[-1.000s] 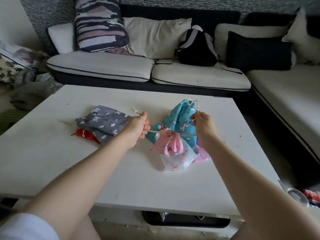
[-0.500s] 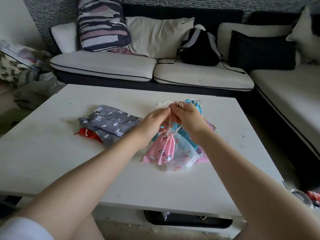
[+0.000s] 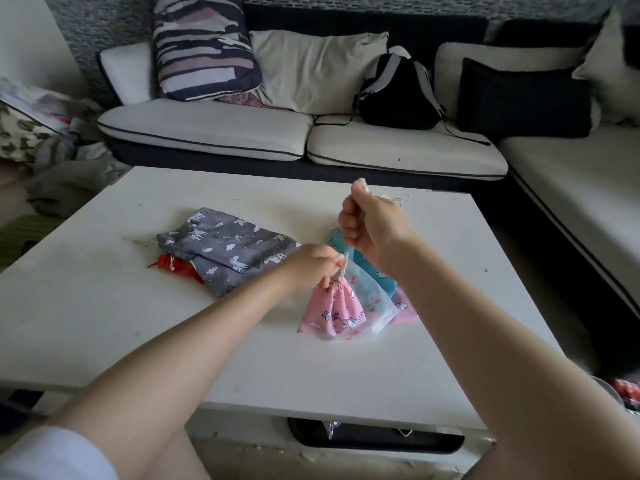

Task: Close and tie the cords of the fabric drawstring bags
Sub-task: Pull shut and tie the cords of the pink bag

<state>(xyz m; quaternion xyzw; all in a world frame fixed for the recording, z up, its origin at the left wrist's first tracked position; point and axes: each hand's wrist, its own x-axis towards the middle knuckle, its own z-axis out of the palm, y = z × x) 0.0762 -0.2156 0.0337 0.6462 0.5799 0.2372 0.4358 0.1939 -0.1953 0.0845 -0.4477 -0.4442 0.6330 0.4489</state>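
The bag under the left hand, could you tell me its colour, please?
Pink bag, with white unicorns; head view.

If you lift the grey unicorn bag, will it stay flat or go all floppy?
Probably floppy: the grey unicorn bag is thin cloth lying wrinkled on the table. Likely light too, since it looks flat and unfilled. It shouldn't roll.

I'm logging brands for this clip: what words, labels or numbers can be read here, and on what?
No text can be read in this picture.
Pink bag: a small dark printed mark beside the unicorn, too blurred to read.
Red packet at the right edge on the floor: print too small and cut off to read.
Grey bag, blue bag and backpack: only patterns, no lettering seen.
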